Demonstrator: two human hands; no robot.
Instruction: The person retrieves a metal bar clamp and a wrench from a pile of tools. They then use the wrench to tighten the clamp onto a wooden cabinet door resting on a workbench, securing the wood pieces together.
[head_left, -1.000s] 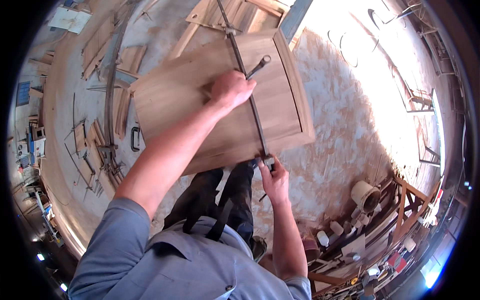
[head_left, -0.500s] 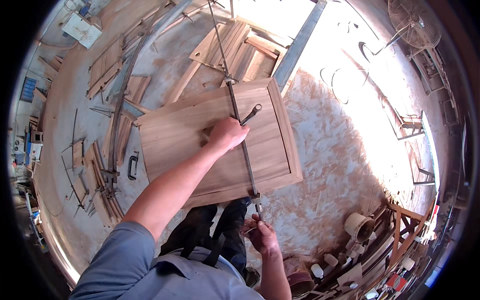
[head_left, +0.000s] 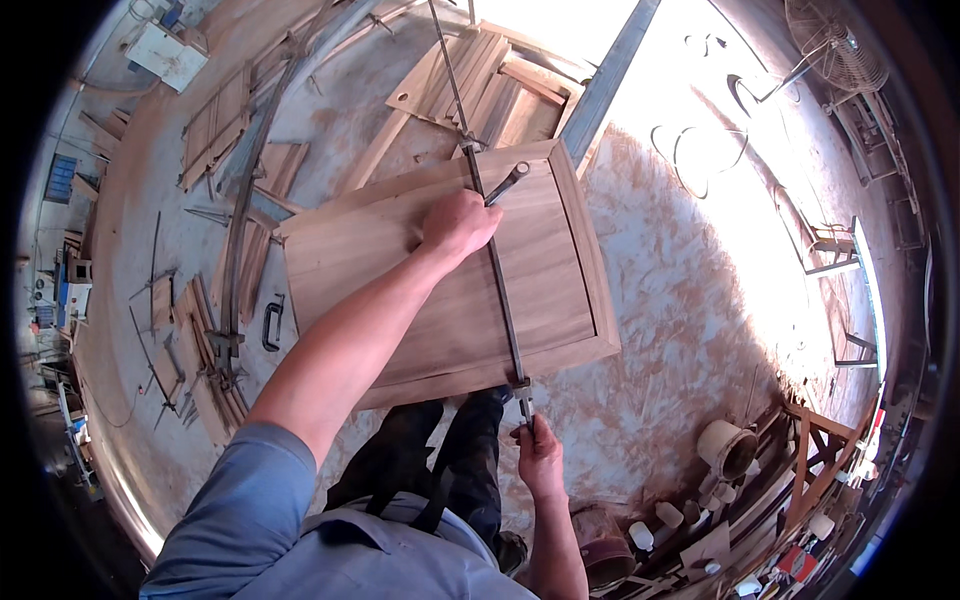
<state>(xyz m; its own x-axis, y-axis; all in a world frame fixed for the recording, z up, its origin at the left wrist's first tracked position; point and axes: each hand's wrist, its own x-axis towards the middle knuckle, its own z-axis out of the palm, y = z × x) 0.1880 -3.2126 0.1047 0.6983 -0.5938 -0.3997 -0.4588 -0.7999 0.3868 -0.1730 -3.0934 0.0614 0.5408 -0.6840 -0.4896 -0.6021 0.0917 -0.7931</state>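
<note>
Left hand (head_left: 460, 223) is gripping wrench (head_left: 509, 184) over panel (head_left: 545, 270); right hand (head_left: 542, 456), past its near edge, is gripping end of bar clamp (head_left: 506, 311). Likely adjusting; next turn is needing steadiness.

Short-sleeved grey-blue shirt (head_left: 310, 562) with dark trousers (head_left: 472, 452)

floor (head_left: 670, 280) lay open right of the panel (head_left: 440, 330), down to the bucket (head_left: 720, 448) at lower right. the clamp (head_left: 501, 290) crossed the panel top to bottom, barring a low sideways pass; right of it the panel's lower part was free. the left hand (head_left: 462, 226) and wrench (head_left: 508, 184) blocked the upper middle, the right hand (head_left: 541, 457) the lower centre. at upper centre, boards (head_left: 458, 78) and a beam (head_left: 612, 85) stood in the way.
</note>
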